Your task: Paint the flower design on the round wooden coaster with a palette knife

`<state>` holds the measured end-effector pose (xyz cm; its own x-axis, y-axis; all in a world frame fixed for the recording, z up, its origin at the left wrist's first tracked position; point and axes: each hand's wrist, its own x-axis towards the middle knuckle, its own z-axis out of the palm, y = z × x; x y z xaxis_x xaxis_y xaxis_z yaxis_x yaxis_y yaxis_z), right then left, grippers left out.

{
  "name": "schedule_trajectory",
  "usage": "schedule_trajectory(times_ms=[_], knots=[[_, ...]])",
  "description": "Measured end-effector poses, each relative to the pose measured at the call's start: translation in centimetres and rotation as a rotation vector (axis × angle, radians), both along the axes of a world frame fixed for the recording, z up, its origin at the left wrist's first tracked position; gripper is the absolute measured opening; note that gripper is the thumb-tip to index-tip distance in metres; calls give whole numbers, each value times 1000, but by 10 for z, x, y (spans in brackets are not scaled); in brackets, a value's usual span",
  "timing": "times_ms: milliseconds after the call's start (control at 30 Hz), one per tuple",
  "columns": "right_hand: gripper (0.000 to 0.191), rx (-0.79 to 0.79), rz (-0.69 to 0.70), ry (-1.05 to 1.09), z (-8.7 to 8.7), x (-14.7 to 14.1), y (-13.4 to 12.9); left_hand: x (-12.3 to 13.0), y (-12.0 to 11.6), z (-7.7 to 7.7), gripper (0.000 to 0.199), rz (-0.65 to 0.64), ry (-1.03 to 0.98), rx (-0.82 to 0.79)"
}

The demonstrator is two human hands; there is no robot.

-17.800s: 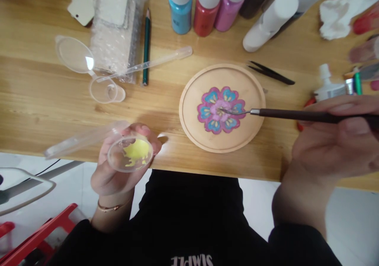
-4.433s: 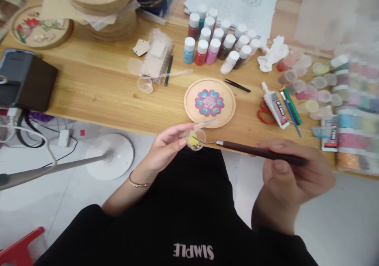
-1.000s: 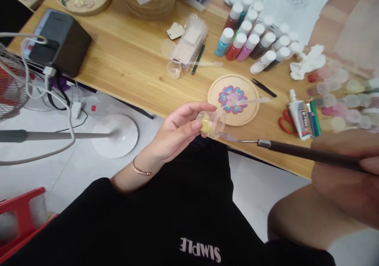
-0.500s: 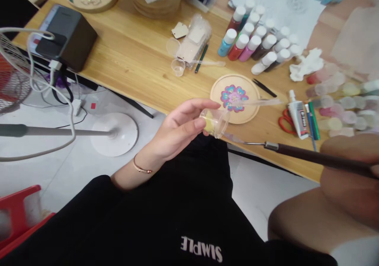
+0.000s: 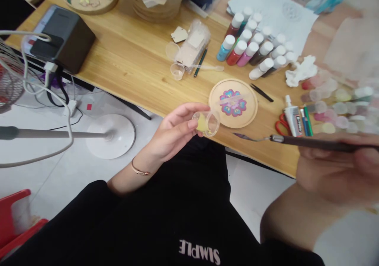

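Observation:
My left hand (image 5: 174,133) has its fingers wrapped round a small clear plastic cup (image 5: 213,123), tipped on its side with its mouth to the right. Pale yellow material (image 5: 202,123) sits inside. At the right, my right hand (image 5: 331,171) grips the dark handle of a palette knife (image 5: 308,140); its thin blade points left, apart from the cup. Just beyond the cup lies a round wooden disc (image 5: 216,92) with a pink, blue and purple flower (image 5: 233,107). A translucent strip (image 5: 233,99) crosses in front of the flower; whether it touches the cup I cannot tell.
Behind the disc stand several white-capped paint bottles (image 5: 237,52). Black tweezers (image 5: 262,92), red-handled scissors (image 5: 282,124), a glue tube (image 5: 293,119) and several small cups (image 5: 340,108) lie to the right. A black box (image 5: 68,40) with cables occupies the left end.
The palette knife has drawn away from the cup's mouth, and more of my right hand shows. The cup has turned slightly, its mouth facing me more. The translucent strip appears shorter.

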<state>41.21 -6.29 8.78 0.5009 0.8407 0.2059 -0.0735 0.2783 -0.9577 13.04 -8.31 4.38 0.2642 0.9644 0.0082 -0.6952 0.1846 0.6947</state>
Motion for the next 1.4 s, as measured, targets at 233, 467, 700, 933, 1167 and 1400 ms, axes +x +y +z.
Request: schedule_trajectory(times_ms=[233, 467, 700, 933, 1167, 1400], knots=[[17, -270, 28, 222, -16, -18, 9, 4, 8, -9, 25, 13, -76, -75], [16, -283, 103, 258, -22, -33, 21, 1, 13, -19, 33, -5, -51, -8], [6, 23, 235, -10, -11, -48, 20, -13, 17, -22, 37, 48, -3, 71], [13, 333, 301, -232, -6, -45, 19, -18, 16, -15, 37, 159, 108, 104], [12, 419, 256, -361, -6, -47, 13, -20, 13, -8, 38, 223, 197, 59], [12, 370, 307, -488, -4, -26, 14, -20, 12, -9, 42, 252, 206, 2]])
